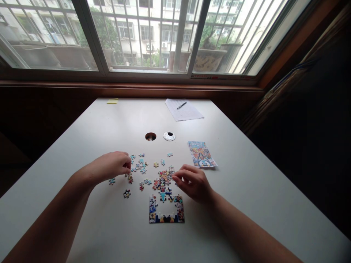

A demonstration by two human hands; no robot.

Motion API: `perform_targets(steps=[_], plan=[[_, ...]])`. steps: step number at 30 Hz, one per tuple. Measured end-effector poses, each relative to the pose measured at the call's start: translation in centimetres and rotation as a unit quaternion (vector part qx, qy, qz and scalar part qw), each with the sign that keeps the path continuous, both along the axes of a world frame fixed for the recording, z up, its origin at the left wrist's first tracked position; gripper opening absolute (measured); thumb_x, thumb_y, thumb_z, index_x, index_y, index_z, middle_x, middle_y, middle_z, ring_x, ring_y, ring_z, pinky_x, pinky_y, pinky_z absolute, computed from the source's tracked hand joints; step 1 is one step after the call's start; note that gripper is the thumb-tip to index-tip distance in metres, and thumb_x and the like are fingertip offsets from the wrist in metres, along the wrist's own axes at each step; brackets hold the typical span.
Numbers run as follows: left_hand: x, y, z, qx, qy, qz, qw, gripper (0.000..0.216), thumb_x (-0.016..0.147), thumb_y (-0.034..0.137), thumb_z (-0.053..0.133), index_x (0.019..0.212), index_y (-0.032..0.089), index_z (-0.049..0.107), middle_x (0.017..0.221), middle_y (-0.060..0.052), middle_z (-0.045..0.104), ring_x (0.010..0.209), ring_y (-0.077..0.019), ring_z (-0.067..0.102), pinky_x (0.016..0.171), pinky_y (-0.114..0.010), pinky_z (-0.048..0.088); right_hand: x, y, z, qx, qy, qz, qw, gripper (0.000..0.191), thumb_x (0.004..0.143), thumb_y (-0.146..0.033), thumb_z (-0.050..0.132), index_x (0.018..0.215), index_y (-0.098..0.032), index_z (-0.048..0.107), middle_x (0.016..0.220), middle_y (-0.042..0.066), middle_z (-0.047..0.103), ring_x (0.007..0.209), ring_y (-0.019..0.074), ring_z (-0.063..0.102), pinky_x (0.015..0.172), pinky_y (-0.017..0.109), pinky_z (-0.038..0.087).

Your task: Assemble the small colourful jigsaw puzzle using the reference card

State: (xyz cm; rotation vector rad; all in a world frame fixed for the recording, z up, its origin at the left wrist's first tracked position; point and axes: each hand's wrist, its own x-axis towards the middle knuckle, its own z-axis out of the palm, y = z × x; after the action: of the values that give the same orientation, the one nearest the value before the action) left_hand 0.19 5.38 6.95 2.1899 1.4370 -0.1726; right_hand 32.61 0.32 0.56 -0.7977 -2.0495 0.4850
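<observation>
My left hand (117, 163) is closed, its fingers curled down at the left side of the loose puzzle pieces (143, 170); whatever its fingertips hold is hidden. On the other side, my right hand (193, 181) has thumb and fingertips drawn together at the edge of a joined puzzle section (162, 181). I cannot make out what is in that pinch. Nearest to me lies a partly joined puzzle frame (180, 213), with bare table inside its border. One dark piece (127, 193) sits apart below my left hand.
A colourful picture sheet (202, 154) lies beyond my right hand. Farther back are a round cable hole (150, 136), a silver ring cover (169, 136), white paper (179, 112) with a pen (181, 105), and yellow notes (112, 101). A barred window rises behind the table.
</observation>
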Motion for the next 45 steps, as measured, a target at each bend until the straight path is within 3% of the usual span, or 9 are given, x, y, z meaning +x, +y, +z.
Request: perform_targets(steps=[6, 10, 21, 45], plan=[[1.9, -0.1, -0.3, -0.002, -0.086, -0.083, 0.993, 0.022, 0.087, 0.035, 0.056, 0.097, 0.024, 0.073, 0.101, -0.006, 0.067, 0.084, -0.0188, 0.064, 0.072, -0.029, 0.047, -0.4, -0.3, 0.5, 0.031, -0.037, 0.023, 0.999, 0.008, 0.092, -0.020, 0.063, 0.087, -0.021, 0.069, 0.072, 0.002, 0.063, 0.057, 0.0114, 0.051, 0.054, 0.025, 0.043], [3.2, -0.4, -1.1, 0.031, -0.096, -0.110, 0.989, 0.017, 0.091, 0.032, 0.057, 0.093, 0.024, 0.071, 0.099, -0.005, 0.066, 0.087, -0.0188, 0.062, 0.074, -0.030, 0.046, -0.4, -0.4, 0.5, 0.033, -0.052, 0.029, 0.998, 0.007, 0.092, -0.020, 0.063, 0.088, -0.022, 0.068, 0.073, 0.001, 0.062, 0.058, 0.0118, 0.052, 0.057, 0.026, 0.043], [3.8, -0.1, -3.0, 0.058, -0.062, -0.120, 0.989, 0.014, 0.087, 0.034, 0.067, 0.084, 0.021, 0.062, 0.091, -0.004, 0.063, 0.089, -0.0210, 0.057, 0.073, -0.032, 0.042, -0.3, -0.4, 0.4, 0.030, -0.053, 0.029, 0.998, 0.008, 0.092, -0.020, 0.062, 0.087, -0.022, 0.067, 0.073, 0.002, 0.062, 0.060, 0.0121, 0.052, 0.058, 0.027, 0.043], [3.8, -0.1, -3.2, 0.073, -0.060, -0.111, 0.989, 0.013, 0.087, 0.033, 0.066, 0.083, 0.020, 0.063, 0.088, -0.004, 0.063, 0.086, -0.0210, 0.057, 0.068, -0.031, 0.041, -0.3, -0.3, 0.3, 0.045, -0.025, 0.029, 0.998, 0.005, 0.090, -0.016, 0.066, 0.085, -0.018, 0.068, 0.071, 0.001, 0.061, 0.057, 0.0093, 0.049, 0.056, 0.024, 0.040]])
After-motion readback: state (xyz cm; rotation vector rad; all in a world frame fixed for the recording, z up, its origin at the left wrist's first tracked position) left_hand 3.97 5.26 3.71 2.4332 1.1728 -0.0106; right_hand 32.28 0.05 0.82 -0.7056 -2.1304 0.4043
